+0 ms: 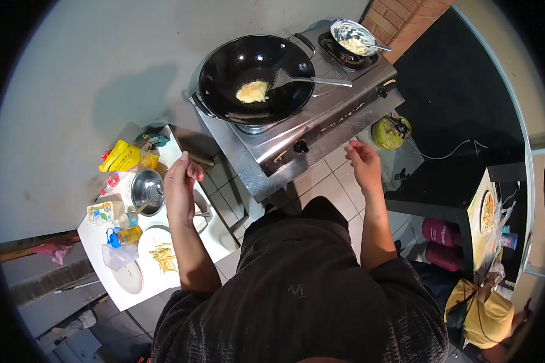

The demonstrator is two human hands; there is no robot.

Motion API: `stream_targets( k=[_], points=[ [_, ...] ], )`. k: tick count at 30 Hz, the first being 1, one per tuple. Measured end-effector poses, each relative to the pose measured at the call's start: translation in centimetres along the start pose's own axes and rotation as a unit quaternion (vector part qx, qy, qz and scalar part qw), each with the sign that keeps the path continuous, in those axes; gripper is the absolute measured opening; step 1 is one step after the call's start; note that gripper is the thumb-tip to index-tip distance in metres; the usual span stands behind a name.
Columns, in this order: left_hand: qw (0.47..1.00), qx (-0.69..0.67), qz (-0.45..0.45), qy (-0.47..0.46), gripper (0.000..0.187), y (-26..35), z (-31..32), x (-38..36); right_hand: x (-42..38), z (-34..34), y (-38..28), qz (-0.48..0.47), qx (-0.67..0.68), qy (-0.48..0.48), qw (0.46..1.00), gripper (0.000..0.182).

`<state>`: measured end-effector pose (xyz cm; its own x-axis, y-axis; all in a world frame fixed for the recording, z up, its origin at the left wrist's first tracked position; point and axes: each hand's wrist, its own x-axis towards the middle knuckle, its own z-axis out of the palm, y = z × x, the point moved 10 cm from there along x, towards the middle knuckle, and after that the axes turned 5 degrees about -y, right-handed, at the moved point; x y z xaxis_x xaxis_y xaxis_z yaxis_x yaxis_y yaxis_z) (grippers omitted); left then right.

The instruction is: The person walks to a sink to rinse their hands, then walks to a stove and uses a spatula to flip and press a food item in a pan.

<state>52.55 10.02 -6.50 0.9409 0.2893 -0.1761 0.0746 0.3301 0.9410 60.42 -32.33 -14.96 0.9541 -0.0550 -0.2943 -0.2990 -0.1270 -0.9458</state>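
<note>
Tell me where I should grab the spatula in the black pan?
Probably by the far end of its long grey handle, coming from the right side of the stove. The spatula lies with its flat blade down in the wok beside the yellow egg, and the handle sticks out over the rim, away from the hot middle. Neither the left hand nor the right hand touches it.

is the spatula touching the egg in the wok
Touching: the head view shows the spatula blade edge meeting the egg in the wok, with no gap visible.
</note>
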Motion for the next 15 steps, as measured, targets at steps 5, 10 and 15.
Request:
stream_targets(
  k=[5, 10, 15],
  points=[
    [0.998, -0.015, 0.029, 0.046, 0.036, 0.8, -1.1, 1.2, 3.5, -2.6, -7.8, -0.250, -0.140, 0.155, 0.945, 0.018],
    [0.990, -0.026, 0.037, 0.137, 0.033, 0.1, -1.0, 0.1, 10.9, -5.3, -11.8, -0.273, -0.026, 0.105, 0.956, 0.033],
    [0.981, -0.042, 0.045, 0.185, 0.026, -0.9, 1.0, -1.7, 12.7, -11.0, -17.2, -0.321, 0.106, 0.172, 0.925, 0.054]
  ],
)
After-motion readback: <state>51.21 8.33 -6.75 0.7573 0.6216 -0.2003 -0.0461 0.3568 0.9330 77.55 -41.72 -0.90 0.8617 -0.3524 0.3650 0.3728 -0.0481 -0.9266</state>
